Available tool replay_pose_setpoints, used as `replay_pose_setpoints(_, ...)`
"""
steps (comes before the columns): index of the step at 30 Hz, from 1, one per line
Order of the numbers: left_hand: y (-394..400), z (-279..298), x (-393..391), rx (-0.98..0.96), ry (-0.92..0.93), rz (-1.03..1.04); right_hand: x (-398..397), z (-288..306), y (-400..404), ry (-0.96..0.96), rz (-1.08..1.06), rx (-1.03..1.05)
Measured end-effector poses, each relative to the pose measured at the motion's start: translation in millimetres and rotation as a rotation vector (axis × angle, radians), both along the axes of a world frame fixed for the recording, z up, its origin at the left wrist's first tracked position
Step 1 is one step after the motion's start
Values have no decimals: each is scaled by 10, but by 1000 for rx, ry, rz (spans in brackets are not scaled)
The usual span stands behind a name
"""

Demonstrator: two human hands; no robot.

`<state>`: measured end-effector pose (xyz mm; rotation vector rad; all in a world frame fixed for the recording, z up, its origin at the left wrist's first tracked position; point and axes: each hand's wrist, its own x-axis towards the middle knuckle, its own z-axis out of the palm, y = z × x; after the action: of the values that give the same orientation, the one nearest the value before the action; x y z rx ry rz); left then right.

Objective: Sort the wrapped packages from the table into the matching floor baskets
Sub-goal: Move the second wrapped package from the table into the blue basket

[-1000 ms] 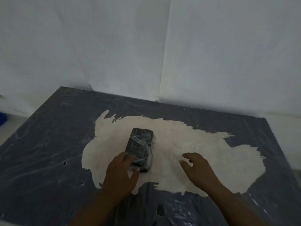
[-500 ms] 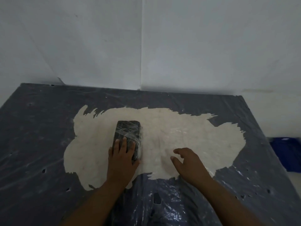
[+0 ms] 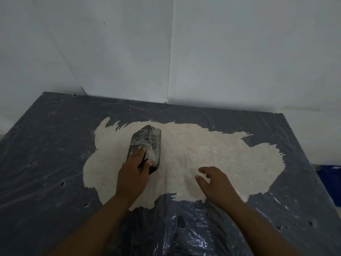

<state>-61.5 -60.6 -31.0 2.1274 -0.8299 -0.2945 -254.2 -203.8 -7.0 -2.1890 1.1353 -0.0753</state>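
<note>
A dark rectangular package wrapped in clear film (image 3: 147, 140) lies on the pale worn patch of the table (image 3: 230, 145), left of centre. My left hand (image 3: 133, 172) grips its near end, fingers over the top and thumb at the right side. The package's far end looks tilted up off the surface. My right hand (image 3: 215, 182) hovers over the pale patch to the right, fingers spread and curled, holding nothing. A blue basket (image 3: 331, 182) shows on the floor past the table's right edge.
The table is covered with dark plastic sheeting (image 3: 46, 154) with small holes and a tear near the front. White walls (image 3: 110, 52) meet in a corner right behind the table. The floor shows at both sides.
My left hand has closed around the package's near end, and the package now tilts with its far end raised. The view has shifted. My right hand stays beside it, empty.
</note>
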Motion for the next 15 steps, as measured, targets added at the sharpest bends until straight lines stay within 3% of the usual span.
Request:
replay_pose_setpoints(9,232,-1,91,-216,151,146,210,67,83,-9,40,5)
replay_pose_setpoints(15,246,-53,80,-45,150,169,343,124,131,-13,55,-15)
